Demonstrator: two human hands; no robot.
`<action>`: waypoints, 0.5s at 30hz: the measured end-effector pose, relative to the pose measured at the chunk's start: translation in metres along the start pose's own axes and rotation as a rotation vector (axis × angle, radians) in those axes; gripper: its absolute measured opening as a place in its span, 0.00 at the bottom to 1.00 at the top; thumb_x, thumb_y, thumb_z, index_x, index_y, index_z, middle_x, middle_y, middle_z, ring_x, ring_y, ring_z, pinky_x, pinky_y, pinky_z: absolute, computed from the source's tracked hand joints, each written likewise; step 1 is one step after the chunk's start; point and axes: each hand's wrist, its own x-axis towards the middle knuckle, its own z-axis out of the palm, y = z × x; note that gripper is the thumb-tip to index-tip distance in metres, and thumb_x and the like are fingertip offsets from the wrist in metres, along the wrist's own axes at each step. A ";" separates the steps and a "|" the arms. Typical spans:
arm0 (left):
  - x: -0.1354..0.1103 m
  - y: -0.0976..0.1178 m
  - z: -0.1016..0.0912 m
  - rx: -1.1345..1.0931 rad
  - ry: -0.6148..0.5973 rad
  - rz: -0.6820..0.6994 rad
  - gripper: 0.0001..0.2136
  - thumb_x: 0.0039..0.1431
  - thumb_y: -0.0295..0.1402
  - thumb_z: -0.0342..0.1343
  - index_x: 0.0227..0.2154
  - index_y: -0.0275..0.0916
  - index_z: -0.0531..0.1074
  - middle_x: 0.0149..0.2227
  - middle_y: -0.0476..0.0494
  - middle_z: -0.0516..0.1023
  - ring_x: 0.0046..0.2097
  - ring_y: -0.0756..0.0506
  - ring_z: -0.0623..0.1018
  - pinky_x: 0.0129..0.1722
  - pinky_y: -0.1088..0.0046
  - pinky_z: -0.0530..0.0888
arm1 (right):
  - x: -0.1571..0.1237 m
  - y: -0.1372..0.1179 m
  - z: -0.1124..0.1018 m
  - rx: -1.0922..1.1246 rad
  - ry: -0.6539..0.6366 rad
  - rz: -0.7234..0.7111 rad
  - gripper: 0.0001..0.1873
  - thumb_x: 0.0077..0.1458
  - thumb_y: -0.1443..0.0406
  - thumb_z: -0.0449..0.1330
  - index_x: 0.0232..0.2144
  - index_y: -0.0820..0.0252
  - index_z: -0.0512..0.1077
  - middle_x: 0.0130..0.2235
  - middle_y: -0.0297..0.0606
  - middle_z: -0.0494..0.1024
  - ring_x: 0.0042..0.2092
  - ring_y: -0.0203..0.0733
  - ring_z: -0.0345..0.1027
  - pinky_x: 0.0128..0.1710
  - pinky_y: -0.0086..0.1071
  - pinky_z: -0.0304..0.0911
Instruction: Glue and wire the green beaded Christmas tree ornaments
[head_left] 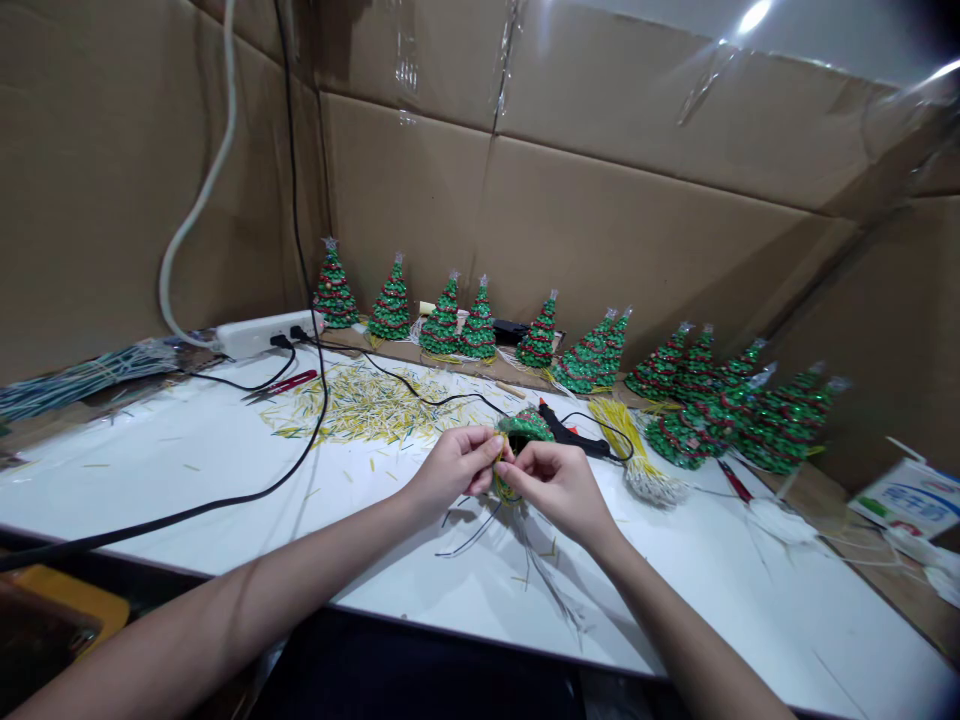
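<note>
My left hand (459, 465) and my right hand (561, 488) meet over the front middle of the white tabletop (360, 500). Fingers of both are pinched on thin yellow wires (504, 482). Just behind them a small green Christmas tree (527, 424) lies tipped over, its open dark underside towards me and partly hidden by my hands. Dark and pale wire ends (480, 532) trail down below the fingers. Close behind my right hand lies a black glue gun (574, 438) with an orange trigger.
Several decorated trees (388, 305) stand along the back, and more crowd the right. Wire clippings (367, 400) cover the left middle. Red-handled snips (292, 384), a power strip (266, 335), a yellow wire bundle (630, 445) and a milk carton (911, 500) lie around. A black cable (255, 492) crosses the left side.
</note>
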 end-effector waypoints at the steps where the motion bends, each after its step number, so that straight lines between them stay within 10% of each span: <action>1: 0.000 -0.001 0.000 -0.007 0.001 -0.002 0.17 0.53 0.45 0.57 0.27 0.33 0.69 0.15 0.57 0.60 0.14 0.58 0.57 0.15 0.82 0.50 | 0.000 0.001 -0.001 0.037 0.015 0.007 0.14 0.47 0.59 0.64 0.20 0.63 0.69 0.19 0.32 0.69 0.20 0.30 0.56 0.18 0.24 0.50; 15: -0.002 -0.002 0.003 0.054 -0.038 0.017 0.18 0.54 0.46 0.56 0.22 0.34 0.67 0.12 0.53 0.64 0.14 0.56 0.61 0.16 0.81 0.56 | 0.001 0.003 -0.001 0.257 0.113 -0.022 0.11 0.51 0.59 0.63 0.30 0.62 0.74 0.28 0.38 0.77 0.28 0.37 0.70 0.26 0.27 0.65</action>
